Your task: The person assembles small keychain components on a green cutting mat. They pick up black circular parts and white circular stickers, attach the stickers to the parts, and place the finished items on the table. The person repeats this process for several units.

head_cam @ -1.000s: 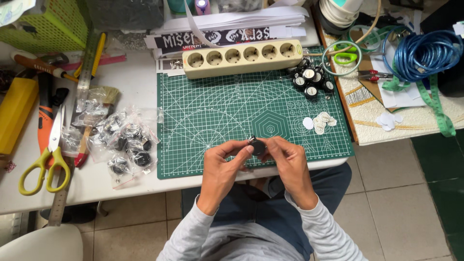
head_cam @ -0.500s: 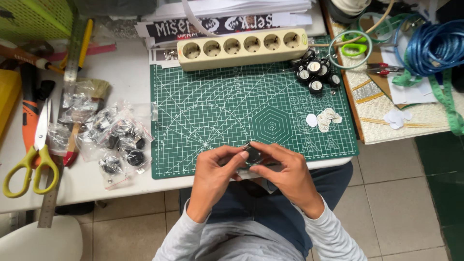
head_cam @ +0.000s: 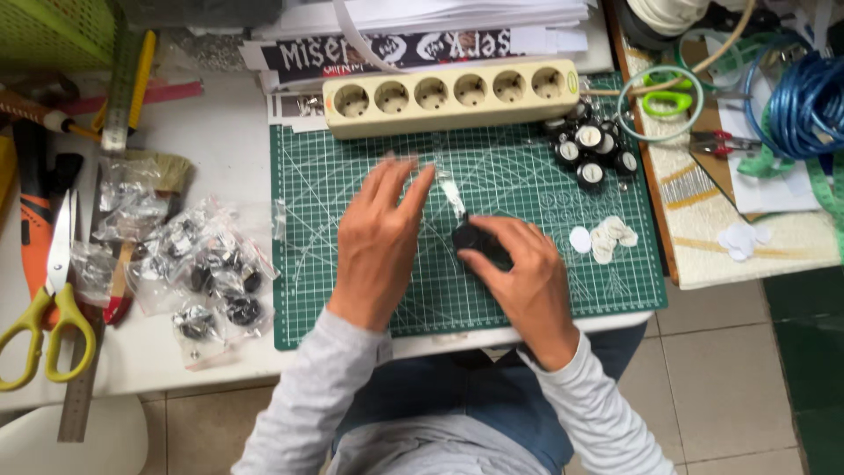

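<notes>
Scissors (head_cam: 40, 299) with yellow handles lay at the far left of the desk (head_cam: 237, 167), beside a metal ruler (head_cam: 83, 369). Next to them sat a heap of small clear bags (head_cam: 189, 273) holding dark parts. Right of that began the green cutting mat (head_cam: 527, 185), with a cream power strip (head_cam: 453, 95) along its far edge.

Over the mat's middle hovered the left hand (head_cam: 380, 242), fingers spread and loosely open, holding nothing that could be made out; a thin clear sliver (head_cam: 451, 195) showed just past its fingertips, and whether it touched them could not be told. Immediately right of it, the right hand (head_cam: 519, 273) was curled around a small black round part (head_cam: 470, 237), pinching it between thumb and fingers low over the mat. That part lay at the left edge of the right hand, between the two hands, so the left hand's fingertips were only a short reach away, up and to its left.

Further right stood a cluster of black knobs with white caps (head_cam: 591, 151), then a small pile of white discs (head_cam: 602, 239), and beyond the mat a coil of blue cable (head_cam: 804, 97).
</notes>
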